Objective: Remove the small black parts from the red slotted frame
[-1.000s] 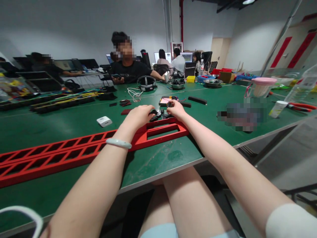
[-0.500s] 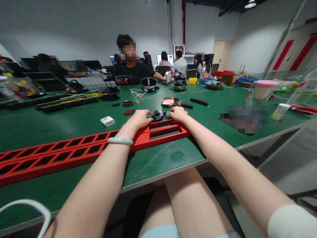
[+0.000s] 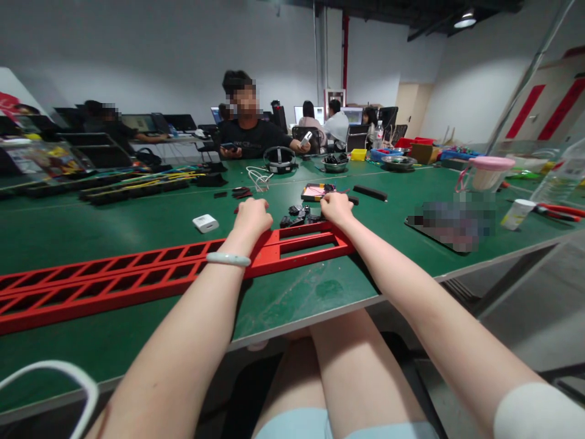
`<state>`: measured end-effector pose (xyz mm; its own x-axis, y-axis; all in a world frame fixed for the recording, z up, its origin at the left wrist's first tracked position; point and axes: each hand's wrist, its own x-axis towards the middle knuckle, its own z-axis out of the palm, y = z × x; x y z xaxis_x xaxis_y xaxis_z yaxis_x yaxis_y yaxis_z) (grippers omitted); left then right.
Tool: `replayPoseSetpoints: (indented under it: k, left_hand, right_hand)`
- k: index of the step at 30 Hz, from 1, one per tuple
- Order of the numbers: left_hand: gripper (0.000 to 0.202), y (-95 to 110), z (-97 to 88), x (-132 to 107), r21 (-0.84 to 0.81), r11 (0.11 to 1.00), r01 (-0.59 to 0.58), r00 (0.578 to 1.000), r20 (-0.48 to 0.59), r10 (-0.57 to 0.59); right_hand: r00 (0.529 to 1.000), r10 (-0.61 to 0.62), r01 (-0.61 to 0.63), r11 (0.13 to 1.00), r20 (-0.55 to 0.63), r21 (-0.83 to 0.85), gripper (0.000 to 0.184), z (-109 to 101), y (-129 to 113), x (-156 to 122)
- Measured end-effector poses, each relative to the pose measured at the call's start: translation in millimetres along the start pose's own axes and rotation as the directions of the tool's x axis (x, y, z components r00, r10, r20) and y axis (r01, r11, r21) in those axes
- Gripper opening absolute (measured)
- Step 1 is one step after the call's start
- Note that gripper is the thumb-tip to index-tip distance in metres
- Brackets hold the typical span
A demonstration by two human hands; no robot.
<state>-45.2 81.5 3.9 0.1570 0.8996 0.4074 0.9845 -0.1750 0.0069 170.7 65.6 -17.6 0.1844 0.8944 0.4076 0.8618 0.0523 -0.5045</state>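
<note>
My left hand (image 3: 253, 218), with a pale bangle (image 3: 228, 259) at its wrist, hovers above the left side of a long red slotted frame (image 3: 269, 251). Its fingers curl downward and away from me, so whatever they hold is hidden. A dark red piece on the table is mostly covered by this hand. My right hand (image 3: 337, 208) is closed at the far edge of the frame's right end, its fingertips out of sight. Between both hands lies a small heap of black parts (image 3: 299, 216), just beyond the frame, close to my right fingers.
A white charger block (image 3: 205, 223) lies left of my hands. Beyond are an open box with wires (image 3: 312, 191), a black bar (image 3: 370, 192) and a headset (image 3: 280, 160). A blurred flat device (image 3: 448, 225) lies right. Across the green table sits a person (image 3: 256, 137) holding a phone.
My left hand has shifted left, away from the black parts and over the dark red piece. My right hand has barely moved. The view has turned slightly left.
</note>
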Motion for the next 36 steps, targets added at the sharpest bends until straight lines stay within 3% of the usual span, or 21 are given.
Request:
replayPoseSetpoints:
  k: [4,7,36]
  left_hand:
    - [0.033,6.0,-7.5,-10.5,0.035,0.998,0.048,0.988,-0.145,-0.043]
    - [0.026,11.3,-10.1,-14.6,0.027,0.999,0.037,0.985,-0.172,-0.031]
    - [0.02,17.7,-8.9,-16.7,-0.044,0.999,0.012,0.999,-0.052,-0.014]
  right_hand:
    - [0.989,-0.072,0.069,0.997,-0.129,-0.024,0.036,-5.5,3.5,0.3]
    - [0.975,-0.1,0.095,0.995,-0.199,-0.032,0.037,-7.7,6.0,0.1]
    - [0.969,-0.098,0.092,0.995,-0.225,-0.036,0.038,-5.4,15.3,-1.8]
